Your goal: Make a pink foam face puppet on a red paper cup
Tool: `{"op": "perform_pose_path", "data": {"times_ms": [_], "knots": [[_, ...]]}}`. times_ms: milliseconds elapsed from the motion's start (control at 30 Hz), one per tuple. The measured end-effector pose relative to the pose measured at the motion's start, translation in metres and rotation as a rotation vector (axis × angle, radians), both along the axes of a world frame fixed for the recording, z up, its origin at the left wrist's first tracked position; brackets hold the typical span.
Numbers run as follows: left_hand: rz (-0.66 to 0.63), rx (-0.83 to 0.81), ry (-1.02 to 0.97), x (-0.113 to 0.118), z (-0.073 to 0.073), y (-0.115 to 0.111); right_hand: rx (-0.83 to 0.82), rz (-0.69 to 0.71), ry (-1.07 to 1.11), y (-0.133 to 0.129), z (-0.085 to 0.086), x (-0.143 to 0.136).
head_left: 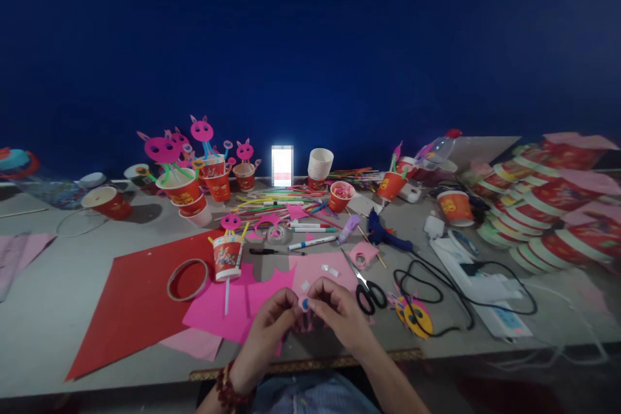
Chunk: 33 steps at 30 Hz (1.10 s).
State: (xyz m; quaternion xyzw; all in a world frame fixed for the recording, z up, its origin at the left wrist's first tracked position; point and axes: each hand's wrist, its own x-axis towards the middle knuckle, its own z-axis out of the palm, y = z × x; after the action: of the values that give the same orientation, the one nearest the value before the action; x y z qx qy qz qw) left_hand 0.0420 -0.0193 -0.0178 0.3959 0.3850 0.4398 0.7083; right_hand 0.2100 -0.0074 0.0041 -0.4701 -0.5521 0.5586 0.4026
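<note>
Head view: small blue-centred disc (305,303), held low above the near part of the table (39,343), between the fingertips of both hands; left hand (274,320) nearly closed, thumb and forefinger pinched at one side of disc; right hand (342,315) likewise nearly closed, pinched at opposite side; so gripped, apparently, to steady and work so small a piece from two sides; pale pink sheet (313,264) just beyond, probably as a backing for loose bits; scissors (363,282) open, handles toward right hand, presumably for easy reach; glue gun (391,237) farther off among cables, perhaps to keep its nozzle away from fingers; tape roll (171,286) flat on red sheet (126,297), likely against rolling; cup with pink face (227,260) upright beside magenta sheet (213,307), apart from the cups behind.

Counted: disc, one; hands, two, both on disc; scissors, one pair; glue gun, one; red sheet, one; tape roll on it, one; stack of white cups (320,165), one, number within not tellable; long-eared pink faces, at least five; pens and sticks, many, too jumbled to count; printed cups in right-hand stacks (538,207), many, too blurred to count.
</note>
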Motion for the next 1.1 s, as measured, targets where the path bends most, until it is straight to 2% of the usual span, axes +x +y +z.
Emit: {"op": "perform_pose_path", "data": {"times_ms": [167, 267, 367, 533, 633, 767, 833, 933, 1000, 1033, 1100], "knots": [[-0.01, 0.131, 0.077, -0.003, 0.008, 0.001, 0.078, 0.067, -0.112, 0.0, 0.005, 0.004], [-0.039, 0.124, 0.079, -0.004, 0.012, 0.006, 0.125, 0.109, -0.175, 0.002, 0.008, 0.005], [-0.025, 0.078, 0.047, -0.002, 0.013, 0.008, 0.169, 0.088, -0.183, 0.003, 0.007, 0.005], [0.109, 0.0, -0.013, -0.001, 0.003, 0.007, 0.038, -0.011, 0.007, -0.001, 0.0, 0.002], [0.176, -0.023, -0.014, 0.001, -0.002, 0.006, -0.029, -0.017, 0.093, -0.005, -0.005, -0.005], [0.192, 0.003, 0.043, 0.003, -0.001, 0.002, -0.038, -0.037, 0.111, -0.004, -0.009, -0.013], [0.184, 0.101, 0.156, -0.001, 0.004, -0.001, -0.021, -0.056, 0.093, -0.002, -0.01, -0.013], [0.284, 0.414, 0.515, -0.024, 0.015, -0.002, 0.003, -0.086, 0.078, 0.003, -0.01, -0.007], [0.488, 0.624, 0.797, -0.049, 0.02, 0.006, 0.001, -0.093, 0.07, 0.007, -0.01, -0.001], [0.612, 0.679, 0.927, -0.063, 0.021, 0.012, -0.001, -0.095, 0.065, 0.008, -0.01, 0.001], [0.761, 0.685, 1.202, -0.089, 0.018, 0.026, 0.0, -0.089, 0.057, 0.01, -0.012, 0.003]]}}
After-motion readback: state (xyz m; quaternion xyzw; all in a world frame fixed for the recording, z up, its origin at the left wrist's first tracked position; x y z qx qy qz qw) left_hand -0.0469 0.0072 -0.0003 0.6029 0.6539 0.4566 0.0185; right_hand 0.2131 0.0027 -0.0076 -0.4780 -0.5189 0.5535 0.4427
